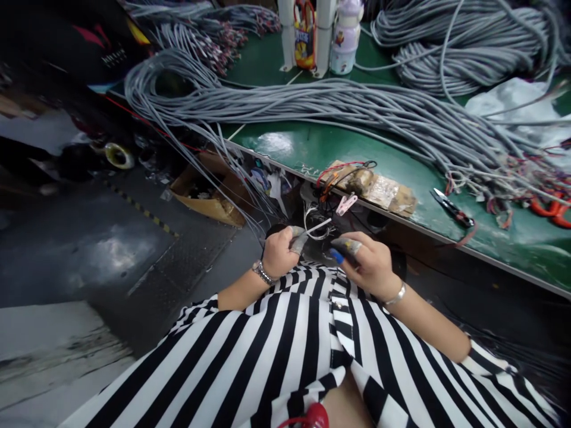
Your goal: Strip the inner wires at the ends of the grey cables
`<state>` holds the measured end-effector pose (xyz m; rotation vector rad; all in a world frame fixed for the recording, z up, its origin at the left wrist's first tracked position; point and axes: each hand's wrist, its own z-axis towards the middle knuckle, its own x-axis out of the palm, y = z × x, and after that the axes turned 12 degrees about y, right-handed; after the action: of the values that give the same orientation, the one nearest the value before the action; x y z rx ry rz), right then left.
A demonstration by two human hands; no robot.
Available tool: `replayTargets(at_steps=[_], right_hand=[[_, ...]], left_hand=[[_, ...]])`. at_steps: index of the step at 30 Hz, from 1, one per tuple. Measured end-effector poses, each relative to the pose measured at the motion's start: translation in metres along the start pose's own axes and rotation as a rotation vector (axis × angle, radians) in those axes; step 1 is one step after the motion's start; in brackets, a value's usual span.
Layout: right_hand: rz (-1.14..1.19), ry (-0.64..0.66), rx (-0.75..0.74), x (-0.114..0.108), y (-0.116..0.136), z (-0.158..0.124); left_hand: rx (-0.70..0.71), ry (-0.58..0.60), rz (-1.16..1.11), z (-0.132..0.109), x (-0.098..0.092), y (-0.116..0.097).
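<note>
My left hand (282,252), with grey covers on its fingertips, pinches a thin cable (319,226) whose pale end sticks out to the right. Close beside it on the right, my right hand (369,261) has its fingers curled in. Grey and blue covers are on its fingertips, and anything between them is too small or hidden to make out. Beyond the hands, a pink clip (346,204) sits at the table edge by a tape-wrapped wooden block (388,193). Fine pale wires (316,214) hang behind the cable end.
A long bundle of grey cables (285,101) crosses the green table (276,142). Snips (451,208) and orange-handled scissors (557,209) lie to the right. A lilac bottle (346,38) stands at the back. Below left is a cardboard box (205,205) on the floor.
</note>
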<state>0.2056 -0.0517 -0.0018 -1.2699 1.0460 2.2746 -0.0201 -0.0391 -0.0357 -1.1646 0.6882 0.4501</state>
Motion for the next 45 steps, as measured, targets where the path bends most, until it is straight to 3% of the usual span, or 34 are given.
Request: replayTargets(at_steps=[7, 10, 14, 16, 21, 25, 29, 33, 37, 40, 43, 45], right_hand=[[-0.176, 0.232, 0.142, 0.026, 0.003, 0.018], [-0.121, 0.333, 0.055, 0.022, -0.003, 0.013], [0.049, 0.465, -0.114, 0.012, -0.008, 0.002], [0.187, 0.378, -0.124, 0.006, -0.007, 0.002], [0.513, -0.028, -0.060, -0.007, 0.010, 0.021], [0.511, -0.093, -0.039, 0.000, 0.024, 0.039], [0.376, -0.082, 0.002, 0.017, 0.021, 0.046], [0.248, 0.026, -0.060, 0.018, 0.008, 0.041], [0.489, 0.189, -0.096, 0.007, -0.011, 0.028], [0.713, 0.134, 0.123, 0.008, -0.034, 0.013], [0.904, -0.133, 0.532, 0.017, -0.058, -0.002], [1.016, -0.243, 0.705, 0.022, -0.069, -0.008]], left_hand=[[0.051, 0.058, -0.068, 0.004, 0.007, -0.009], [-0.056, 0.069, -0.335, 0.009, 0.007, -0.010], [-0.271, -0.092, -0.845, 0.021, -0.003, -0.005], [-0.271, -0.089, -1.095, 0.026, -0.009, -0.003], [-0.216, 0.168, -1.513, 0.021, -0.013, -0.010], [-0.241, 0.249, -1.563, 0.012, -0.004, -0.017], [-0.258, 0.308, -1.511, 0.009, 0.001, -0.016], [-0.238, 0.433, -1.426, 0.007, -0.002, -0.006], [-0.214, 0.661, -1.359, 0.004, -0.002, 0.003], [-0.143, 0.673, -1.381, 0.008, 0.000, 0.006], [-0.071, 0.572, -1.343, 0.019, -0.004, 0.005], [-0.050, 0.485, -1.243, 0.030, -0.008, 0.001]])
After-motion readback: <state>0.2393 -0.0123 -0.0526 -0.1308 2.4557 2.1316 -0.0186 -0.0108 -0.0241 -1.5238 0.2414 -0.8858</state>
